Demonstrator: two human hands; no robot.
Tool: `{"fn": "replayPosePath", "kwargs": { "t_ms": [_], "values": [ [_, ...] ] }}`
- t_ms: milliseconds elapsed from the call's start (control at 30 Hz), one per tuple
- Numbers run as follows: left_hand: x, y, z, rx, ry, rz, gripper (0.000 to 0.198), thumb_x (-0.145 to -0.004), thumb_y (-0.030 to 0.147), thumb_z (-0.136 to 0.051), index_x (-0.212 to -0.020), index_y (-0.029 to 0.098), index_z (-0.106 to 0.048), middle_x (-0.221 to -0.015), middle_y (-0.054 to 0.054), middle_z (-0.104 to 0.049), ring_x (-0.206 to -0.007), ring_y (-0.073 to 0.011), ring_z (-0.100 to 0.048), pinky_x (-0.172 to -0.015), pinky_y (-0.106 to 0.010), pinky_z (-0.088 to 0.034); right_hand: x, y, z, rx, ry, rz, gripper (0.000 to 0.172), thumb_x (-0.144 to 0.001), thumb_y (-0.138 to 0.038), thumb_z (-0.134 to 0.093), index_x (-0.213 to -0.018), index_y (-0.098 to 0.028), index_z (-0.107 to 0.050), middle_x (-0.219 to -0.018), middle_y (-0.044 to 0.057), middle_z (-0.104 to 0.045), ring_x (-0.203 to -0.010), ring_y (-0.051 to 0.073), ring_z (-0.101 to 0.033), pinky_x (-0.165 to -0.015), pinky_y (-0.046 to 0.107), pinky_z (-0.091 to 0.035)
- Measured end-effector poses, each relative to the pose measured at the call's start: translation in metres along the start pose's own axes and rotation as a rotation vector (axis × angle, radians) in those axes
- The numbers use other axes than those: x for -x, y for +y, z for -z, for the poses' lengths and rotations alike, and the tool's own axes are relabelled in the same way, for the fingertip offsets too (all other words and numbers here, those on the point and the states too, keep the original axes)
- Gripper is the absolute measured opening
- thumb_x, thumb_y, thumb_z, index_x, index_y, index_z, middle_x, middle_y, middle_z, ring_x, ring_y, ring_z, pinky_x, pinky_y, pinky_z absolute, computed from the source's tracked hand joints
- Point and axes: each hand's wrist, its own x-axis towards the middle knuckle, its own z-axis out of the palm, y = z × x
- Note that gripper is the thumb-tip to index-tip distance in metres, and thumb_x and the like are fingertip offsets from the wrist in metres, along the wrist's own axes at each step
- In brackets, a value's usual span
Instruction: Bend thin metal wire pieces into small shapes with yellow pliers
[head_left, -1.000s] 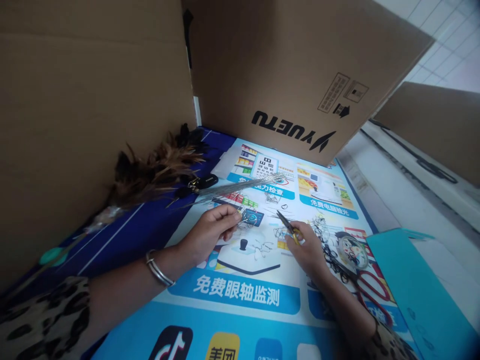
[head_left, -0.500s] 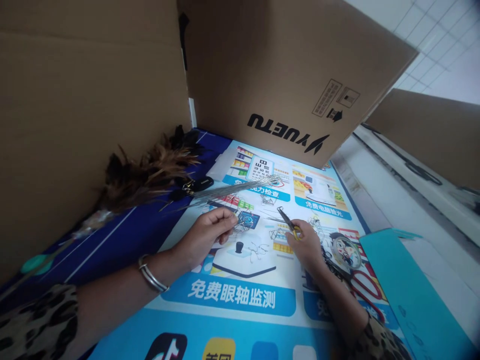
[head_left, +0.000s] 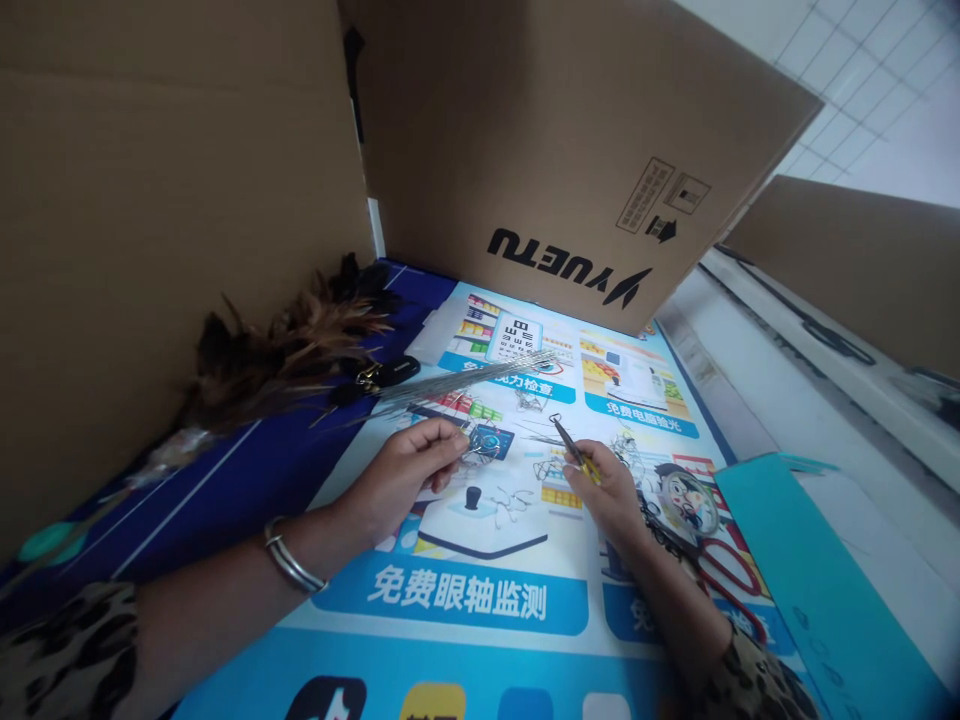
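At the left, feather duster [head_left: 285, 345]: brown and black plumes lying beside the cardboard panel [head_left: 180, 160]; probably light and soft.
Key fob [head_left: 397, 371]: black, just right of the plumes.
Left hand [head_left: 412, 465]: thumb and forefinger closed in a pinch on a bent wire [head_left: 484, 452], held over the middle of the printed sheet [head_left: 435, 655].
Bent wire, handling: fine, presumably very light and springy, easily kinked; best taken near one end, between fingertip pads. Its exact outline is too small to tell.
Wire bundle [head_left: 480, 375]: straight strands lying aslant on the far side of both hands; likely stiff along their length and apt to slide apart, so best gathered around the middle.
Loose wire pieces [head_left: 516, 503]: tangled, between the hands and nearer than the bundle.
Pliers [head_left: 574, 447]: dark, slender nose pointing far and left, yellow grips; likely rigid and the heavier item, suited to a hold on the grips. A wire loop [head_left: 555, 419] shows at the tip; whether clamped, cannot be told.
Right hand [head_left: 611, 490]: fingers wrapped around the pliers' grips.
Scissors [head_left: 731, 568]: red-handled, right of the right wrist.
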Motion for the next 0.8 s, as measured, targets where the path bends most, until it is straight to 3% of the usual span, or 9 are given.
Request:
{"fn": "replayPosePath", "kwargs": {
  "t_ms": [800],
  "values": [
    [0.0,-0.001,0.0,-0.006,-0.009,0.034,0.017,-0.077,0.032,-0.057,-0.076,0.016,-0.052,-0.053,0.005,-0.043,-0.046,-0.0052,-0.036,-0.043,-0.016,-0.028,0.0,0.011,-0.004,-0.011,-0.053,0.085,0.029,-0.069,-0.018,-0.054,-0.097,-0.023,-0.056,-0.096,0.001,-0.059,-0.086,0.018,-0.055,-0.078,0.03,-0.044]
  ]
}}
